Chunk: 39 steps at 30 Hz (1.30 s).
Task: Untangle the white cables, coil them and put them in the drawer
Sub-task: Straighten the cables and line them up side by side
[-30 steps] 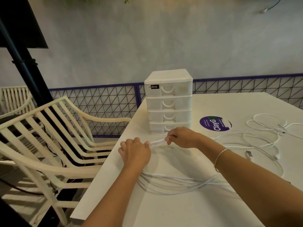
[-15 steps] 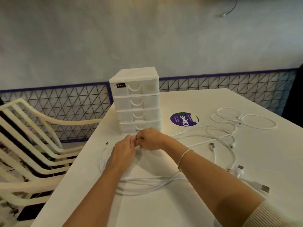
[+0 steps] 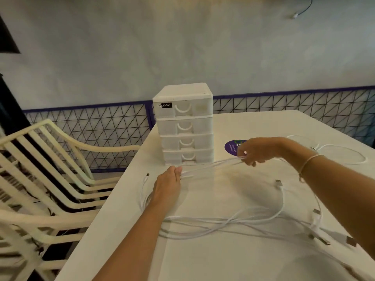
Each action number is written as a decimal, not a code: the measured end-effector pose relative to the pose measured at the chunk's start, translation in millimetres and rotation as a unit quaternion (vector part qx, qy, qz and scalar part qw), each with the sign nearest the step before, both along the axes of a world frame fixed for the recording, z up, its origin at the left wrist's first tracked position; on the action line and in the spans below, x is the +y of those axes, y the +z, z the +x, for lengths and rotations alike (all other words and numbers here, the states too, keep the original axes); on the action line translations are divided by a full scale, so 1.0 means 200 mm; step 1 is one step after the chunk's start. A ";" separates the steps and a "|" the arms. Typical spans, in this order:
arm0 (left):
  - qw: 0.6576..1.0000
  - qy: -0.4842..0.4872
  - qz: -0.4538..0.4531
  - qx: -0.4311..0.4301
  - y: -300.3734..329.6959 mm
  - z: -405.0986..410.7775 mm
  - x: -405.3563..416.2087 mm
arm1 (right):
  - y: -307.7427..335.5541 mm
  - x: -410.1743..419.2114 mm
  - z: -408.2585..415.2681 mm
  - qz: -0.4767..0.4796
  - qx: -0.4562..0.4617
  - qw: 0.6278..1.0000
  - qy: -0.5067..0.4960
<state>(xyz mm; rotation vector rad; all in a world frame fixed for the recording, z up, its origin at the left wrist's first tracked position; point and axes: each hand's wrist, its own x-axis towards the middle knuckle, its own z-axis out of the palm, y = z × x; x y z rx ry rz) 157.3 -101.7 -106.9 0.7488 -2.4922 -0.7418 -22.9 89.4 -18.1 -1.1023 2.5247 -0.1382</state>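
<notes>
At frame centre, the left hand (image 3: 168, 184) and right hand (image 3: 257, 151) are each pinching the white cables (image 3: 211, 166), stretching a taut span between them.

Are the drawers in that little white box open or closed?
Closed, as far as shows. All four fronts of the drawer box sit about flush, none pulled out. Whether anything is inside cannot be told.
</notes>
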 end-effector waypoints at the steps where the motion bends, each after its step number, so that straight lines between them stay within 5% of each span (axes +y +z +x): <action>1: 1.000 0.006 0.002 0.003 0.00 0.00 0.00 | 0.03 0.07 -0.05 0.033 0.045 0.998 -0.018; 5: 1.000 0.007 0.011 0.000 0.01 -0.01 0.01 | 0.12 0.33 -0.17 0.225 0.232 0.942 -0.095; 8: 1.000 0.010 0.002 -0.006 0.02 -0.01 0.03 | 0.07 0.35 -0.24 0.272 0.312 0.882 -0.227; 15: 0.998 0.060 -0.001 -0.005 0.00 -0.03 0.00 | 0.10 0.41 -0.35 0.016 0.387 0.863 -0.323; 19: 0.997 0.081 -0.018 -0.010 -0.02 -0.05 -0.01 | 0.15 0.46 -0.39 -0.199 0.320 0.849 -0.370; 22: 0.995 0.093 -0.026 -0.009 -0.04 -0.06 -0.02 | 0.18 0.45 -0.36 -0.246 0.290 0.833 -0.402; 25: 0.995 0.099 -0.021 -0.006 -0.05 -0.07 -0.03 | 0.23 0.46 -0.32 -0.293 0.041 0.889 -0.350; 27: 0.995 0.098 -0.025 -0.006 -0.05 -0.07 -0.03 | 0.26 0.52 -0.28 -0.318 -0.127 0.892 -0.294; 30: 0.995 0.099 -0.029 -0.006 -0.06 -0.07 -0.03 | 0.31 0.60 -0.27 -0.352 -0.174 0.883 -0.257; 31: 0.995 0.100 -0.028 -0.005 -0.06 -0.07 -0.03 | 0.31 0.62 -0.27 -0.349 -0.132 0.892 -0.256; 33: 0.994 0.104 -0.029 -0.006 -0.06 -0.07 -0.03 | 0.33 0.63 -0.30 -0.278 0.093 0.917 -0.272; 35: 0.994 0.104 -0.032 -0.002 -0.06 -0.07 -0.03 | 0.37 0.63 -0.33 -0.223 0.302 0.885 -0.275; 39: 0.994 0.100 -0.032 0.007 -0.05 -0.06 -0.01 | 0.43 0.59 -0.35 -0.141 0.405 0.854 -0.294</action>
